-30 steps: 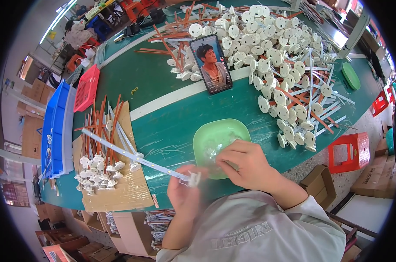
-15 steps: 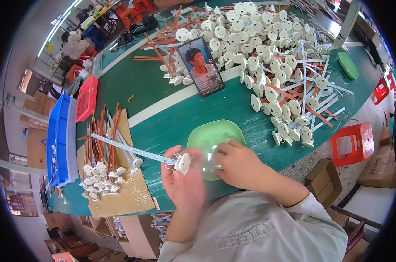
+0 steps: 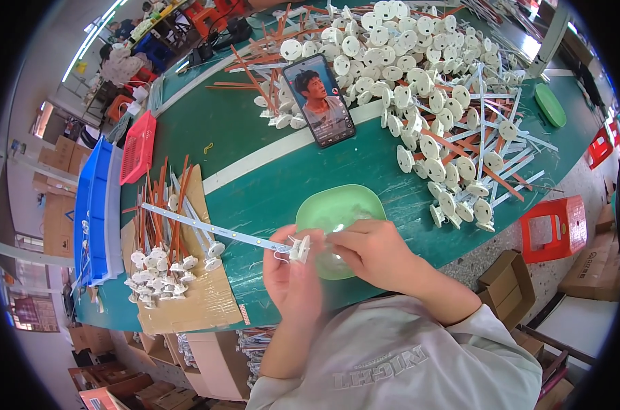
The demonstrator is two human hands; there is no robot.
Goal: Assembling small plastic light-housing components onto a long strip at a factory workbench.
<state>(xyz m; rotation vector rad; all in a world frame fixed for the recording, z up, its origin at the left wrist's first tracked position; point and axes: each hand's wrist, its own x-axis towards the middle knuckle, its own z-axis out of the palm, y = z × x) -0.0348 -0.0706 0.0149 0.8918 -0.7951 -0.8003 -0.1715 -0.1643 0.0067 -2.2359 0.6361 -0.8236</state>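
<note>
Since a second ago the long white strip [image 3: 214, 229] has been lifted off the table's edge. From the left, the left hand [image 3: 293, 273] is closed around its round white plastic end cap [image 3: 300, 248]; the right hand [image 3: 375, 249] pinches at that cap over the pale green plastic bowl [image 3: 337, 208].

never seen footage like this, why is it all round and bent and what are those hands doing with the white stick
The picture comes from a wide fisheye camera worn on a person's head, looking down, so straight edges curve. The two bare hands are that person's own. The left hand holds a long white strip with a small white round cap at its end; the right hand pinches beside that cap, over a green bowl. On the green table lie a big heap of similar caps and strips, a phone, and a smaller pile on cardboard.
</note>
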